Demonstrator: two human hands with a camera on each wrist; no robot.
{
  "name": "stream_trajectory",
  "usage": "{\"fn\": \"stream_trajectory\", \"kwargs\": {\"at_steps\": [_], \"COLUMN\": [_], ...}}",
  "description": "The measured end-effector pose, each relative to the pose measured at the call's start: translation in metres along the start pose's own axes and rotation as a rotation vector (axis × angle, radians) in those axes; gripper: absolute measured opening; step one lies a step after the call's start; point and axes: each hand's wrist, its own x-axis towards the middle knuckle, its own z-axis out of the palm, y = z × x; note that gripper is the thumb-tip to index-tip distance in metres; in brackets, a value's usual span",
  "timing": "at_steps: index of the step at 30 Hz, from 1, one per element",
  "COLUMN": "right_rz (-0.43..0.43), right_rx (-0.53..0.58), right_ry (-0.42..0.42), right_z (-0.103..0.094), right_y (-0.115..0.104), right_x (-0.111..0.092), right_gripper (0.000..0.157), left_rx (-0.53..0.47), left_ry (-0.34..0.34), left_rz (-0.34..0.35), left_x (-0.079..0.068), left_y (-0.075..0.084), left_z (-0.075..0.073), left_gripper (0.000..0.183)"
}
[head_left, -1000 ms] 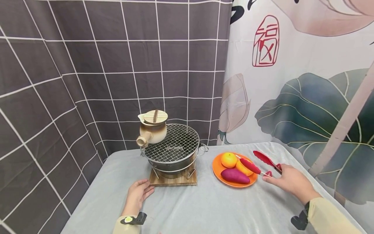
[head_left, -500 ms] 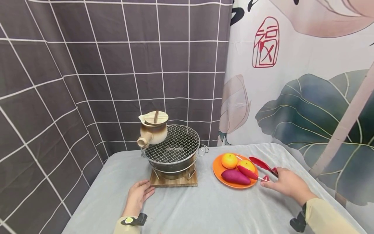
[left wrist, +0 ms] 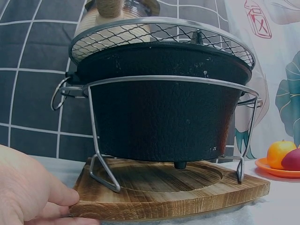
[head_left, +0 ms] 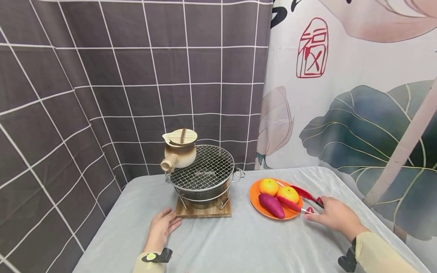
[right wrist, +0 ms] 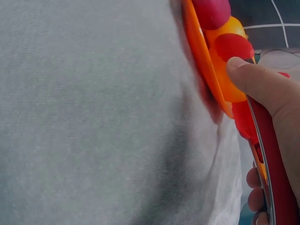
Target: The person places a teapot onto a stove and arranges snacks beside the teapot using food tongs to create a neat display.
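My right hand (head_left: 339,217) holds red-tipped tongs (head_left: 308,195) at the right of an orange plate (head_left: 255,204). The tongs' tips lie on either side of the nearer orange (head_left: 288,194); whether they squeeze it I cannot tell. Beside it on the plate are another orange (head_left: 268,186) and a purple sweet potato (head_left: 272,206). My left hand (head_left: 159,228) has its fingers extended and touches the left front corner of a wooden board (left wrist: 187,204). On that board a black round grill stove (left wrist: 164,119) stands in a wire frame, topped by a wire mesh (head_left: 208,170).
A clay side-handled teapot (head_left: 179,155) with a wooden lid sits at the mesh's left side. A grey cloth (head_left: 218,246) covers the table. Behind it hang a dark grid curtain (head_left: 136,102) and a pale curtain with lotus prints (head_left: 280,76).
My right hand has moved left and slightly down, bringing the tongs' tips around the nearer orange. The sweet potato has turned, its right end swinging toward me. The left hand stays put.
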Motion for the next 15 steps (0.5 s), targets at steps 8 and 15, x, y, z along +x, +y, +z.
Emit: {"fn": "stream_trajectory", "kwargs": {"at_steps": [8, 15], "right_rz": [-0.012, -0.016], "right_rx": [-0.005, -0.014], "right_ry": [0.001, 0.004], "right_z": [0.0022, 0.0008], "right_y": [0.0001, -0.0001], "right_x": [-0.0002, -0.0007], "right_gripper": [0.119, 0.119], "left_rx": [-0.005, -0.012], "left_ry": [-0.002, 0.0], "left_rz": [0.014, 0.024], "left_x": [-0.001, 0.0001], "left_y": [-0.0002, -0.0016], "left_z": [0.0001, -0.0007], "left_gripper": [0.059, 0.058]}}
